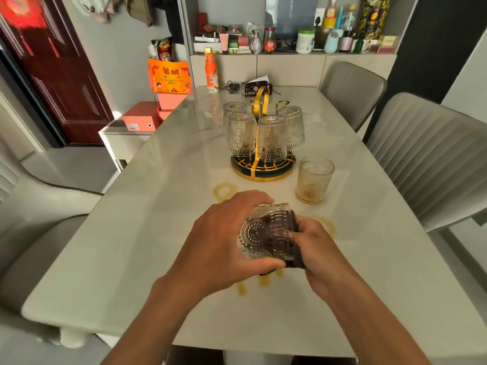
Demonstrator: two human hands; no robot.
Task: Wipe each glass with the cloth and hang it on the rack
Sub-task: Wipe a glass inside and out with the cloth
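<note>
Head view: four glasses (271,138) hung on rack (263,169); fifth glass (268,233) gripped by left hand (218,243), right hand (316,241) pinching dark cloth (295,248) inside; stained glass (313,180) waiting on counter (131,246).

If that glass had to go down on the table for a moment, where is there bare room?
The widest bare stretch of table lies left of the left hand, running up to the rack. The near edge below both wrists is also bare. It is crowded on the right: the dirty glass stands just beside the rack, with amber spill rings around the hands.
</note>
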